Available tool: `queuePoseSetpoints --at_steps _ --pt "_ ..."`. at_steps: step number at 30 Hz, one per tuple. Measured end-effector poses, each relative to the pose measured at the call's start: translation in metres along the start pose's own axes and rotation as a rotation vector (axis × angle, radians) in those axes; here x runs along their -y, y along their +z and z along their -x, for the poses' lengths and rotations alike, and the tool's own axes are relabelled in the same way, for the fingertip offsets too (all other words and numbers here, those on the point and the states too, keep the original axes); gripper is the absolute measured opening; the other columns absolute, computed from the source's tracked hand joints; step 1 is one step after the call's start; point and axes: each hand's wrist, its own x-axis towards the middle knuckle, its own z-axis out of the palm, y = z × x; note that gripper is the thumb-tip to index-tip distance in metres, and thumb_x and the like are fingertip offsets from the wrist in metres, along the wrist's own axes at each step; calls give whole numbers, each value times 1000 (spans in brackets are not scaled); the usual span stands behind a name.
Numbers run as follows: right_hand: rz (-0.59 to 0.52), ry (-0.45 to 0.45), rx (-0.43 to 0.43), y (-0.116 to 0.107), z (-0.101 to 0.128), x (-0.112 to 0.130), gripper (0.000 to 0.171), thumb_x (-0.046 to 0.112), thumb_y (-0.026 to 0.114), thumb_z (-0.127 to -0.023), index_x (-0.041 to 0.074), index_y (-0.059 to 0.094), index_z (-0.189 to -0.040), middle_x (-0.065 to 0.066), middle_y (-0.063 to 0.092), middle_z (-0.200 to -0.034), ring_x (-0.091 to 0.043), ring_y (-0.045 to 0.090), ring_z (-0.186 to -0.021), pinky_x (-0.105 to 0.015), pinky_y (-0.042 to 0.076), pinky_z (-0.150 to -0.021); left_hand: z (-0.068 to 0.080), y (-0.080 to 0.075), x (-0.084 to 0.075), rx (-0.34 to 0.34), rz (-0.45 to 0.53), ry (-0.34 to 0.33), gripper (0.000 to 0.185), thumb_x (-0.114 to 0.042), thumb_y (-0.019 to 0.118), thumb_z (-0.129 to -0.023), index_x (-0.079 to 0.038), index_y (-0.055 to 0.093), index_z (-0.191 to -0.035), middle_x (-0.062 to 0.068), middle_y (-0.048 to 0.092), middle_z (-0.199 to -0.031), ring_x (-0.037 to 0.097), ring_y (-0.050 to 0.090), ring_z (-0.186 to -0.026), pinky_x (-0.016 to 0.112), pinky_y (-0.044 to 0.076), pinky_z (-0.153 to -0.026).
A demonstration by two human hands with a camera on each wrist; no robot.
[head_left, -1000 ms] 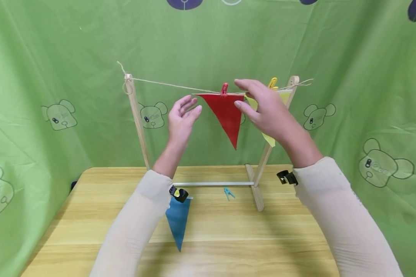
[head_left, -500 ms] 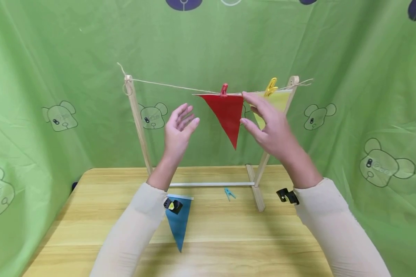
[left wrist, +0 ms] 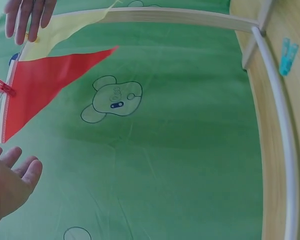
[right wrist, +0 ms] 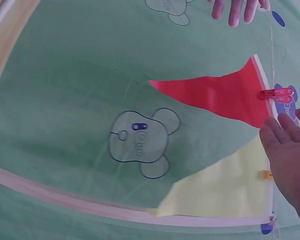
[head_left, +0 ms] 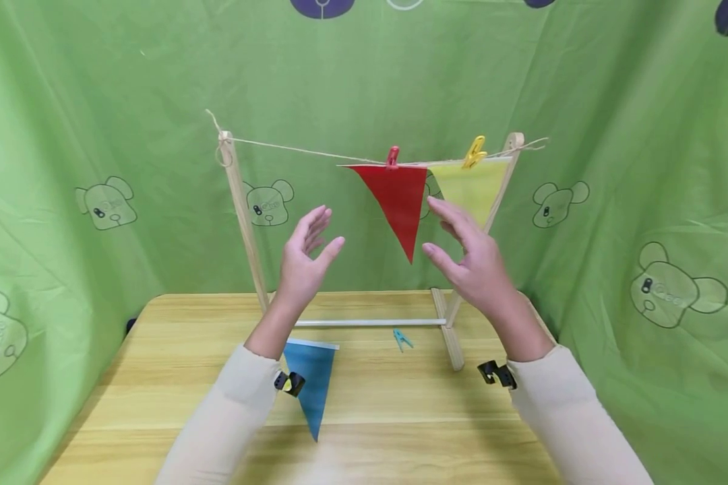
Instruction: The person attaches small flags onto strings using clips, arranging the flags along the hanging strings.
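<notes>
Red is the pennant point(head_left: 396, 202) nearest my hands: it hangs point-down from the twine line point(head_left: 303, 150), pinned by a red clothespin point(head_left: 391, 157). Just beside it, toward the right post, a yellow pennant point(head_left: 470, 188) hangs under a yellow clothespin point(head_left: 475, 151). The line runs between the two posts of a wooden rack point(head_left: 240, 209) standing at the back of the worktop point(head_left: 400, 411).

My left hand point(head_left: 300, 259) is raised in the air left of the red pennant, palm turned inward, fingers straight and loosely spread; its grip is open and it holds nothing. My right hand point(head_left: 470, 259) is raised on the other side, below and in front of the yellow pennant, fingers relaxed and apart, also holding nothing. Neither hand touches a pennant or the line; the red pennant's tip hangs between them.

On the worktop a blue pennant point(head_left: 312, 387) lies flat, partly behind my left wrist, with its point toward me. A small blue clothespin point(head_left: 401, 338) lies just in front of the rack's bottom rail point(head_left: 370, 322), near the right foot.

Green cloth printed with bear heads point(head_left: 67, 135) hangs behind and to both sides.
</notes>
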Motion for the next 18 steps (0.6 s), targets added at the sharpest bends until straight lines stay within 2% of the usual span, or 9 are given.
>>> queuePoseSetpoints --at_steps 6,12,14,18 --pt "-26 15 -27 8 16 -8 67 -1 76 -90 8 49 -151 -9 50 -155 -28 49 -141 -19 38 -118 17 -8 7 59 -127 6 65 -29 72 -98 -15 44 -155 4 48 -159 18 43 -148 42 38 -122" --pt "-12 71 -18 18 33 -20 68 3 76 -92 11 47 -153 -7 49 -157 -28 47 -143 -15 35 -117 33 -17 14 126 -298 -1 66 -38 69 -99 -25 41 -158 -2 41 -163 20 36 -153 48 32 -125" --pt "-12 95 -13 21 38 -24 68 4 75 -93 12 46 -154 -7 48 -158 -27 47 -144 -14 34 -117 38 -19 17 147 -335 -2 67 -39 68 -100 -26 39 -159 -3 38 -165 21 35 -153 49 39 -120" --pt "-16 134 -18 30 49 -32 68 6 74 -94 11 45 -155 -6 46 -159 -27 45 -145 -17 35 -118 47 -21 20 193 -369 -11 66 -40 65 -102 -28 36 -160 -2 34 -167 26 34 -154 53 42 -117"
